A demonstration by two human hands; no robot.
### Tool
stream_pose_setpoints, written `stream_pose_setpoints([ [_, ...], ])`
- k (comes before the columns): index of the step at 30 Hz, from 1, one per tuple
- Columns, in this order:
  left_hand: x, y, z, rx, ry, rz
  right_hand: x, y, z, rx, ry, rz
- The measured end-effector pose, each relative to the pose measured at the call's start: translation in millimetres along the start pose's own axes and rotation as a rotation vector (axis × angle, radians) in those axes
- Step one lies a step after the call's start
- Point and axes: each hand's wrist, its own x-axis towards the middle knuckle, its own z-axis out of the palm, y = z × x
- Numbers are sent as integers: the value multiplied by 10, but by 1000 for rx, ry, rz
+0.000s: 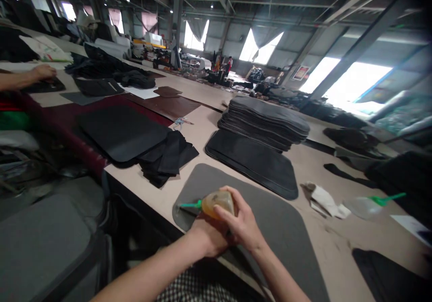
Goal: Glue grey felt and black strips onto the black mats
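My right hand (243, 218) is wrapped round a squeeze bottle (216, 204) of amber liquid, held on its side with the green nozzle pointing left. The nozzle tip is over the left corner of a large grey panel (270, 223) with rounded corners, lying at the table's near edge. Just below the bottle, my left hand (212, 235) reaches across under my right one. Its fingers are hidden, so whether they grip anything does not show.
Behind the panel lie black pieces (251, 162) and a tall stack of grey pieces (263, 119). Black sheets (124, 131) and strips (168, 158) are at left. A second bottle (362, 206) and a crumpled cloth (326, 200) lie right. Another person's hand (43, 72) is far left.
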Motion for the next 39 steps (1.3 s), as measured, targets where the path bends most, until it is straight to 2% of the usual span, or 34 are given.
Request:
stream_pose_setpoints([
  [2, -5, 14, -119, -8, 7, 12, 64, 31, -12, -33, 57, -21],
  [6, -8, 25, -228, 6, 17, 11, 190, 79, -20, -148, 55, -103],
  [14, -13, 26, -235, 5, 16, -25, 443, 207, -66, -248, 89, -205],
  [25, -11, 18, -279, -105, 60, -31, 746, 412, -119, -254, 204, -176],
  [31, -11, 11, -209, -97, 56, -22, 862, 460, -114, -238, 279, -165],
  [36, 109, 38, -292, -100, 6, -96, 946, 520, -120, -249, 306, -188],
  [39, 239, 41, -380, -61, 51, -166, 969, 545, -127, -253, 360, -194],
])
